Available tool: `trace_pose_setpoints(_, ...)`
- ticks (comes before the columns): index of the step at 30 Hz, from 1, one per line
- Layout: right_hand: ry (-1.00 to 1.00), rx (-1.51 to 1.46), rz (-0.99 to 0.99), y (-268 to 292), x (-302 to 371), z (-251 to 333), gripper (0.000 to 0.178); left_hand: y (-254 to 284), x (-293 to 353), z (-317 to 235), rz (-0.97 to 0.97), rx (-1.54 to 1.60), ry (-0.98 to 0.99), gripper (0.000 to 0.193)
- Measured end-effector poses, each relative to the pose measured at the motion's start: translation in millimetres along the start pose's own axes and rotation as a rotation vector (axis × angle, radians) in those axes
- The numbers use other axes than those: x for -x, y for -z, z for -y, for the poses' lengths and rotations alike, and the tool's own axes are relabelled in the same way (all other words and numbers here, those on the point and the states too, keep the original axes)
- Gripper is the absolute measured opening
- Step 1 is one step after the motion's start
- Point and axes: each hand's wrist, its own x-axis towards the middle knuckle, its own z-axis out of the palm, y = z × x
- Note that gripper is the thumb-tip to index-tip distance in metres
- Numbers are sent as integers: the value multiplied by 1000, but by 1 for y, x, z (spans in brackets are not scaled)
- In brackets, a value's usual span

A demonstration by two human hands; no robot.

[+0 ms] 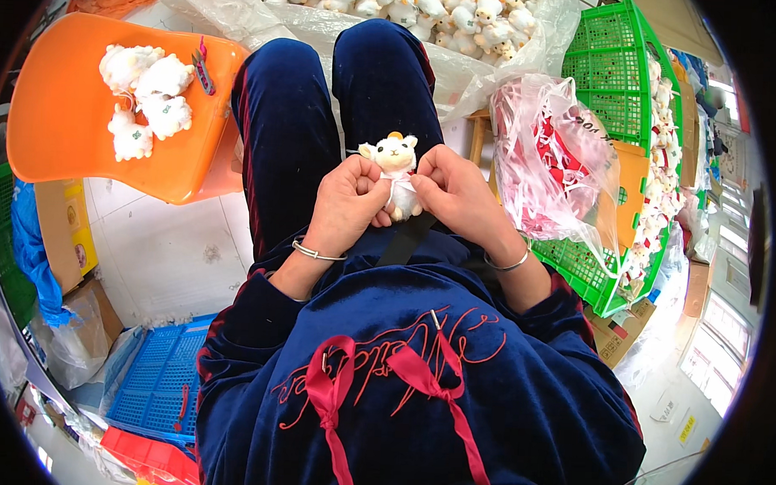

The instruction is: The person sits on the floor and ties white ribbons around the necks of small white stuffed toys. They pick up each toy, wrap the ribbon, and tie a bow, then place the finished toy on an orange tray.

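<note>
- Two hands, the left hand (348, 200) and the right hand (456, 194), are clamped together on a small white plush toy (396, 170) over the lap at picture centre; judging by the grip, steady fingertips at its neck serve best.
- Green crate (620, 75), two o'clock, holds more plush toys.
- Clear bag (552, 158), three o'clock, holds red and pink ribbons.
- Orange chair (75, 137), ten o'clock, carries four toys.
</note>
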Motion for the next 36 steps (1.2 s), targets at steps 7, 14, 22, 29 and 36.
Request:
trace_pose_setpoints(7, 85, 159, 29, 2, 7, 1, 14, -6, 2, -4, -56, -90, -19, 10)
trace_pose_setpoints(14, 7, 285, -17, 4, 9, 9, 15, -8, 3, -4, -46, -74, -33, 10)
trace_pose_setpoints(22, 246, 366, -125, -1, 9, 0, 11, -10, 4, -3, -59, -84, -45, 9)
trace_pose_setpoints(29, 735, 677, -208, 7, 10, 1, 13, -12, 4, -3, -29, -70, -57, 9)
trace_pose_setpoints(36, 666, 779, -51, 16, 18, -6, 18, -9, 4, -1, 14, -61, -2, 10)
